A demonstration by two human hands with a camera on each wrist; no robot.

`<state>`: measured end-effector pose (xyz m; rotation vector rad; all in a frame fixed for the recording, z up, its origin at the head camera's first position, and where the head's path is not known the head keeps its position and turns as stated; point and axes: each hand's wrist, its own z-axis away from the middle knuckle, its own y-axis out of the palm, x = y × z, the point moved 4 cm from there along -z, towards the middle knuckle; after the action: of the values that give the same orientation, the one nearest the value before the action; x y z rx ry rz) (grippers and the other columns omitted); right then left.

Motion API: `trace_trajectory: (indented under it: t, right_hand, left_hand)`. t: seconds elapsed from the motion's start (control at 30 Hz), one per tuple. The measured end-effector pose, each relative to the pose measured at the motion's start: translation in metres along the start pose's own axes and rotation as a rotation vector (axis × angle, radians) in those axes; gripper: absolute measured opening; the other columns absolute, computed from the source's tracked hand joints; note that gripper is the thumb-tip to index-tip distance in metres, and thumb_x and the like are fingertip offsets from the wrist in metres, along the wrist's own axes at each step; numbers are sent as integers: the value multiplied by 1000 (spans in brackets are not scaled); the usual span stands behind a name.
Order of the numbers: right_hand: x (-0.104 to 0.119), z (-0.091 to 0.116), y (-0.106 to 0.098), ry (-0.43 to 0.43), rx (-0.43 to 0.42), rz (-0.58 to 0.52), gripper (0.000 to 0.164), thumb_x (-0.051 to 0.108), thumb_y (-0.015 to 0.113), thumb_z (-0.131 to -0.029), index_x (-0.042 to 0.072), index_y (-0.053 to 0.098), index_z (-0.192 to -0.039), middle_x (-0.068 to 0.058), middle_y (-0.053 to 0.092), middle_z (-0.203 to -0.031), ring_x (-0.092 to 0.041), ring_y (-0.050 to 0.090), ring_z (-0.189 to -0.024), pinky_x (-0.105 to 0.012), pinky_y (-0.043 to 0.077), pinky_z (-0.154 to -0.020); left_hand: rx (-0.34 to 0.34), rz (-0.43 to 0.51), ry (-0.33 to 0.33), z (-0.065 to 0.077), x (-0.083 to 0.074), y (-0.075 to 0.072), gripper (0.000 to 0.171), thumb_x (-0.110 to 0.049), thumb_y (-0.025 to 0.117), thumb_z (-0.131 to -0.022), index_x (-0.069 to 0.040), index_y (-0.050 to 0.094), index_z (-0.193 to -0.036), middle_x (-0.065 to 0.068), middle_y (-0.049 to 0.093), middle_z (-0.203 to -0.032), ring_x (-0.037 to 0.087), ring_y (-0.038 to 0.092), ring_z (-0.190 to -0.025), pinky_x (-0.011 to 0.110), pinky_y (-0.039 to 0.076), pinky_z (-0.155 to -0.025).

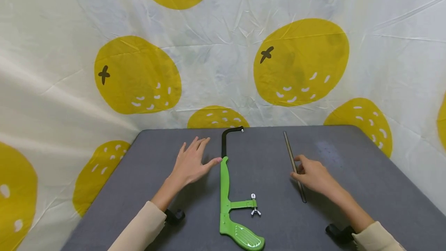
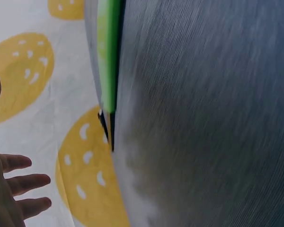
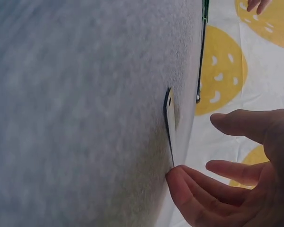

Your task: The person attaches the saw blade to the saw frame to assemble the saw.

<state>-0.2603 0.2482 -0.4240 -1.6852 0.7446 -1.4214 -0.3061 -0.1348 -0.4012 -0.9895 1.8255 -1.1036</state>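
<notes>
A green hacksaw frame lies lengthwise on the grey table, its handle toward me and its black bent end at the far side. My left hand is over the table just left of the frame, fingers spread, the thumb tip close to where green meets black; contact is unclear. To the right lies a thin hacksaw blade. Over it is my right hand, fingers loosely bent and thumb apart from them. In the right wrist view a fingertip meets or nearly meets the blade, without pinching it.
A wing nut sits on the frame's short side arm. White cloth with yellow fruit prints hangs behind and beside the grey table. A black wrist mount shows under each forearm.
</notes>
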Motion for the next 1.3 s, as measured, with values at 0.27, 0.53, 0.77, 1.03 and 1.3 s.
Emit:
trace_trajectory:
  t: [0.27,0.53,0.77,1.03,1.3]
  right_hand:
    - [2,-2,4,56,-16,9,64,21,82,-87,-10,52,-135,-19,73,-99,-27,69,-80,-42,54,-65]
    - [3,-5,5,112,-18,26,68,6,88,-77,-8,54,-134,-16,70,-98,-27,67,-81,-43,55,-67]
    - [-3,-5,4,164,-33,-38,74,4,91,-73,-9,53,-134,-20,66,-99,-25,64,-81,-41,53,-67]
    - [-4,-5,5,148,-29,-68,61,1,87,-73,-8,59,-126,-33,65,-114,-33,67,-89,-45,56,-71]
    - [-9,-7,9,155,13,-133,42,0,83,-76,1,67,-114,-25,66,-112,-32,64,-95,-43,54,-72]
  left_hand:
    - [54,-4,50,10,-24,15,91,-82,48,-91,-19,44,-157,9,58,-146,31,61,-128,58,47,-102]
    - [107,57,84,14,-41,24,84,-78,54,-91,-20,50,-152,9,62,-140,30,66,-112,51,55,-87]
    - [139,92,72,15,-43,29,82,-77,57,-90,-21,53,-149,7,61,-143,30,66,-117,54,53,-91]
    - [158,122,73,15,-49,29,78,-74,61,-89,-23,54,-148,4,63,-141,29,66,-114,54,52,-90]
    - [349,337,151,20,-61,35,64,-61,70,-91,-20,62,-139,-2,72,-124,15,68,-112,42,54,-93]
